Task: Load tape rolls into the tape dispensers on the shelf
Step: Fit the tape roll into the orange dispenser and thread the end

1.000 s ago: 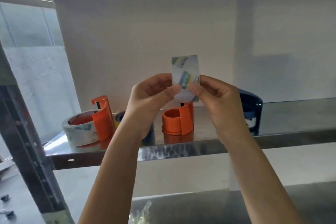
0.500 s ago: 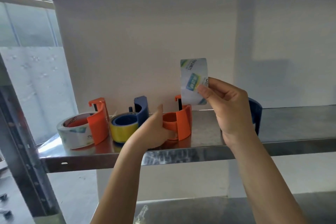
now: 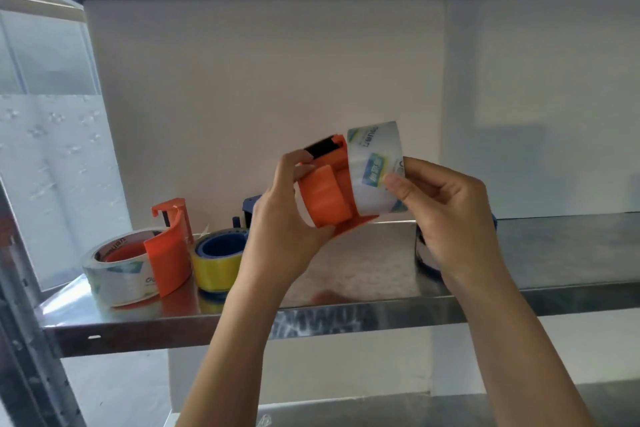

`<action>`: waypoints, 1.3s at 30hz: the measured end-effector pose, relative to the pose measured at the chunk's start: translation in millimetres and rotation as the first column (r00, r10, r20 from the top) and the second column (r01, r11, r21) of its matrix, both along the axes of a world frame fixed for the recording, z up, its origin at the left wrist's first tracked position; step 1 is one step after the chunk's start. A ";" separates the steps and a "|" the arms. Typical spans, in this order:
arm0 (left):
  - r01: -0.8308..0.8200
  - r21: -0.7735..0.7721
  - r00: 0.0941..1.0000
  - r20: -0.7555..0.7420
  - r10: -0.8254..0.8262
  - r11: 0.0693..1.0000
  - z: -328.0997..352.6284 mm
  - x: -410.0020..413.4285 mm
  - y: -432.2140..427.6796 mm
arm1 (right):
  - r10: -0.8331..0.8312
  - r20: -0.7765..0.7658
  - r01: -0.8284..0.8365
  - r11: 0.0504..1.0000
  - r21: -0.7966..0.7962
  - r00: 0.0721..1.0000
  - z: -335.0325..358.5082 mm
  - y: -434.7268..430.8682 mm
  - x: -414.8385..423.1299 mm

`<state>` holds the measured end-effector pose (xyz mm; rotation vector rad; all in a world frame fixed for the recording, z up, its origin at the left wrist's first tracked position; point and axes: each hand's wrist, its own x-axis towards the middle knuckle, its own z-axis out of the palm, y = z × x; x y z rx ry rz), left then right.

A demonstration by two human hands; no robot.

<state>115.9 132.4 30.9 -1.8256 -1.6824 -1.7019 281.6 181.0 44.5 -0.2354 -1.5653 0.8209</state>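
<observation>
Pinching the clear tape roll (image 3: 375, 170) between thumb and curled fingers of the right hand (image 3: 446, 215), up in the air above the middle of the shelf (image 3: 346, 317), nearer its front edge than its back. Pressing the roll's open side against the orange dispenser (image 3: 325, 199), which is tilted over and gripped by the left hand (image 3: 280, 222) with the thumb over the top near the black cutter end and the fingers wrapped underneath. Touching, but impossible to tell whether seated on the hub or only started (contact hidden behind the orange guard).

Judged as the loading step itself: mating roll to hub, not yet finished. Next, probably: push the roll squarely along the hub until flush, keeping both parts on one axis to avoid a jam, then find the free tape end and lead it toward the cutter before setting the dispenser down on the shelf.

Further out, toward the shelf's left end: a second orange dispenser (image 3: 169, 253) carrying a loaded clear roll (image 3: 114, 270), and just beside it a yellow roll (image 3: 214, 267) on a blue dispenser (image 3: 251, 204). Behind the right wrist, near the front edge — a dark blue dispenser (image 3: 422, 253), mostly hidden, load unclear
</observation>
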 end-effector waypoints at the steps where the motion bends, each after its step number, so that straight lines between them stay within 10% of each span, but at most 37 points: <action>1: -0.016 0.040 0.999 -0.027 0.017 0.999 3.7 1.0 -1.9 | 0.016 -0.001 -0.016 1.000 -0.013 1.000 0.1 0.0 1.3; 14: 0.109 0.118 0.967 -0.244 -0.078 0.987 16.3 21.0 -1.1 | 0.170 0.050 -0.163 0.978 -0.134 0.984 -3.6 2.2 -7.2; 18: 0.601 0.214 0.741 0.210 -0.637 0.770 12.5 12.7 2.9 | 0.152 -0.031 -0.155 0.977 -0.150 0.988 -7.3 5.3 -11.8; 23: 0.675 0.150 0.540 0.567 -0.622 0.723 25.0 8.9 1.3 | 0.201 -0.035 -0.203 0.977 -0.071 0.979 -12.1 5.5 -17.0; 29: 0.651 0.006 0.663 0.483 -0.572 0.759 27.3 20.7 8.1 | 0.318 -0.024 -0.319 0.946 -0.052 0.948 -22.5 2.2 -27.4; 35: 0.701 0.076 0.617 0.432 -0.657 0.709 16.6 23.5 12.4 | 0.189 -0.013 -0.190 0.982 -0.024 0.982 -24.7 5.9 -23.2; 39: 0.741 0.038 0.615 0.363 -0.700 0.671 17.2 19.3 11.0 | -0.257 0.052 0.235 0.935 0.264 0.965 -21.8 11.9 -13.4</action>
